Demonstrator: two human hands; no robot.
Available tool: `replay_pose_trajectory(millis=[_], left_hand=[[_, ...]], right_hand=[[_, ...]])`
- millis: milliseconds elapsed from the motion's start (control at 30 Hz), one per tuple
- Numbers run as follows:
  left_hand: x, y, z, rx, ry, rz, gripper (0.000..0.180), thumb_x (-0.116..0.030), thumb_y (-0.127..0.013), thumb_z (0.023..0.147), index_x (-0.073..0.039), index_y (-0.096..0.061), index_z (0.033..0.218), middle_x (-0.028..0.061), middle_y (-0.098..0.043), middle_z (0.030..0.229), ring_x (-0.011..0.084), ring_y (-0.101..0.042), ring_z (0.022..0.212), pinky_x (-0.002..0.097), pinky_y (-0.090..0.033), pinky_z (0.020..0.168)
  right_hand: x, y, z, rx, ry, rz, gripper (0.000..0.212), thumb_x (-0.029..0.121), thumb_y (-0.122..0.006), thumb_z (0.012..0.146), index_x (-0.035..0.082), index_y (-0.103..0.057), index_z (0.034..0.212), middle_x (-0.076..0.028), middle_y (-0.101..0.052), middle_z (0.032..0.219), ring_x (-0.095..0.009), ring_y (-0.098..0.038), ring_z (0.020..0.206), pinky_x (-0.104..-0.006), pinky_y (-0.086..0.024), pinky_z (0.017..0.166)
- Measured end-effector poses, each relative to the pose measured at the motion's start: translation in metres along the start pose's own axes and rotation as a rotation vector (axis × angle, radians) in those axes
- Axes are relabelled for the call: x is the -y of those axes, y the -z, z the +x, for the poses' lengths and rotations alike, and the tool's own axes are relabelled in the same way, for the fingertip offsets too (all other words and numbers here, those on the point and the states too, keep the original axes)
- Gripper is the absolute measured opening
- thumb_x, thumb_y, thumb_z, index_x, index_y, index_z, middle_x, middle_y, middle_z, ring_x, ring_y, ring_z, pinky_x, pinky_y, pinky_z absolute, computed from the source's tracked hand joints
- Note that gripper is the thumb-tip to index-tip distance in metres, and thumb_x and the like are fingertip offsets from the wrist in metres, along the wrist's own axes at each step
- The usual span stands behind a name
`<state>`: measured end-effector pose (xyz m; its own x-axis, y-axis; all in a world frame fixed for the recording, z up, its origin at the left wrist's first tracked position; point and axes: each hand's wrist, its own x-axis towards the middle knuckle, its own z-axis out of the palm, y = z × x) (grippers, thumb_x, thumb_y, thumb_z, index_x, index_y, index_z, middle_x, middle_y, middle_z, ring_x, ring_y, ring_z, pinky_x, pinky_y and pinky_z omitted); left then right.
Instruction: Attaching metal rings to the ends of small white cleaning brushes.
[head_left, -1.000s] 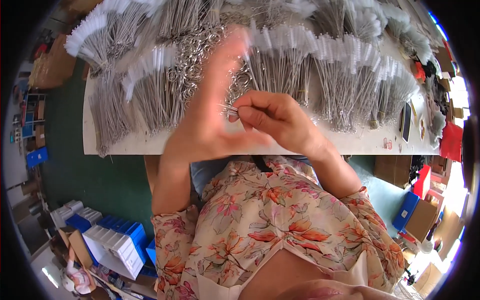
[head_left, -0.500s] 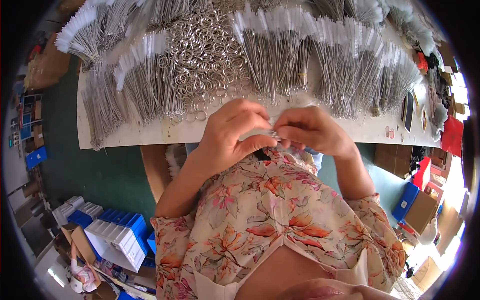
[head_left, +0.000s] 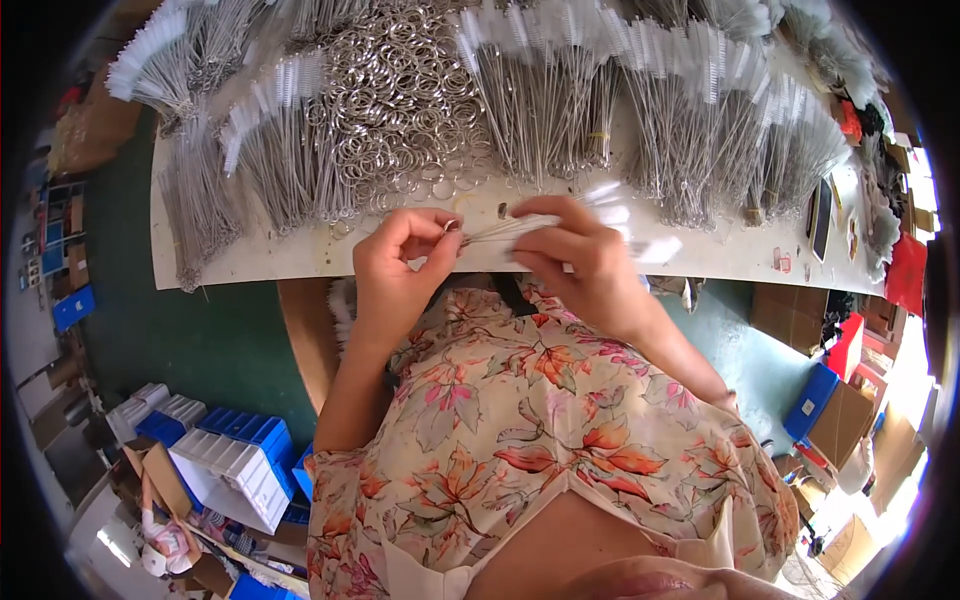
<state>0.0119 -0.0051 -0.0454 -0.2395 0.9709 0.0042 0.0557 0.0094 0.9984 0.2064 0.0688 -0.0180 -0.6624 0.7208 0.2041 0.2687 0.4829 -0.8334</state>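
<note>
My left hand point(head_left: 400, 262) pinches a small metal ring point(head_left: 452, 225) between thumb and fingertips, just over the table's front edge. Thin wire stems point(head_left: 488, 236) of several small wire brushes run from that ring to the right. Around those stems curl the fingers of my right hand point(head_left: 590, 262). White bristle heads point(head_left: 612, 212), blurred by motion, stick out beyond the right hand. How the stems meet the ring is too small to tell.
A heap of loose metal rings point(head_left: 400, 110) lies on the white table point(head_left: 290, 262). Bundles of wire brushes point(head_left: 545, 110) flank it on both sides. At the right lies a dark flat object point(head_left: 822, 220). Blue and white crates point(head_left: 235, 470) stand on the floor at lower left.
My hands have drawn apart; the left moved left and the right slightly down. The ring, stems and blurred white bristle heads now show between and beyond them.
</note>
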Motion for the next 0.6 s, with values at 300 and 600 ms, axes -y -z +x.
replay_pose_trajectory(millis=[300, 600], left_hand=[[-0.057, 0.029, 0.027, 0.227, -0.291, 0.112, 0.017, 0.004, -0.058, 0.080, 0.000, -0.065, 0.095, 0.0130, -0.059, 0.102, 0.0121, -0.061, 0.080, 0.0212, -0.051, 0.067], [-0.066, 0.029, 0.041, 0.314, -0.443, 0.218, 0.025, 0.009, -0.055, 0.075, 0.003, -0.063, 0.097, 0.0190, -0.058, 0.102, 0.0167, -0.060, 0.086, 0.0236, -0.050, 0.069]], right_hand=[[0.019, -0.001, 0.042, 0.140, 0.038, 0.272, 0.011, 0.009, -0.062, 0.081, 0.001, -0.062, 0.087, -0.009, -0.061, 0.078, -0.018, -0.058, 0.062, -0.0284, -0.045, 0.057], [0.032, 0.019, 0.050, 0.346, -0.430, 0.624, 0.016, 0.016, -0.057, 0.089, 0.001, -0.063, 0.087, 0.001, -0.056, 0.069, -0.002, -0.045, 0.056, -0.0186, -0.037, 0.047]])
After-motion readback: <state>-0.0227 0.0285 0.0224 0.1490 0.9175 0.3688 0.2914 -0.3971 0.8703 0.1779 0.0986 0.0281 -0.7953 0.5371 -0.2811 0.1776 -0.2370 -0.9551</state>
